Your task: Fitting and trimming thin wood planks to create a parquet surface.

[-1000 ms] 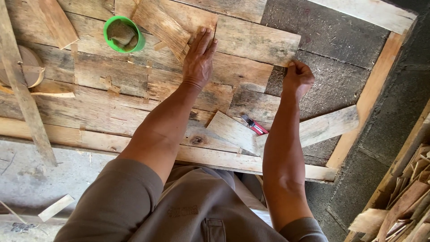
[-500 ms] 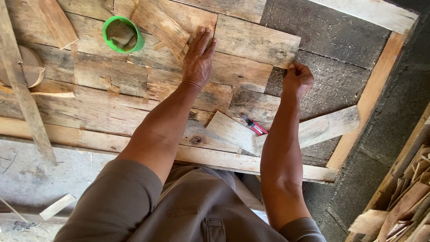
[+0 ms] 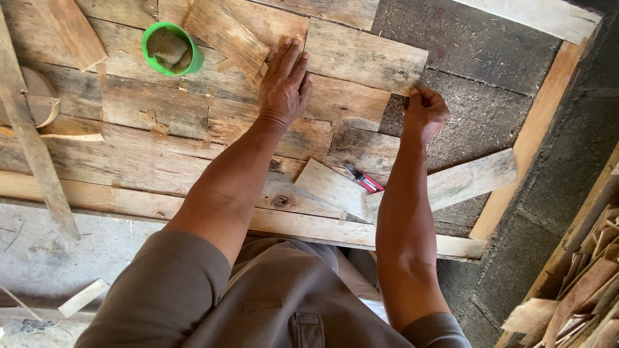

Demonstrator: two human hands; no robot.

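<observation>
Weathered rectangular wooden plank (image 3: pixel 364 61) is lying at upper centre. Left hand (image 3: pixel 284 80) is pressing flat, fingers spread, at its left end. Right hand (image 3: pixel 422 113) is pinching its lower right corner. Green round plastic cup (image 3: pixel 171 48) is sitting upper left.

Boards laid flat on the floor, 2 hands on them

The left hand (image 3: pixel 284 80) lies flat on a plank (image 3: pixel 364 58), whose right near corner the right hand (image 3: pixel 422 113) pinches. A cup (image 3: pixel 171 48) sits to the far left. A cutter (image 3: pixel 363 179) lies nearer, between the forearms, on the boards (image 3: pixel 161 148).
</observation>
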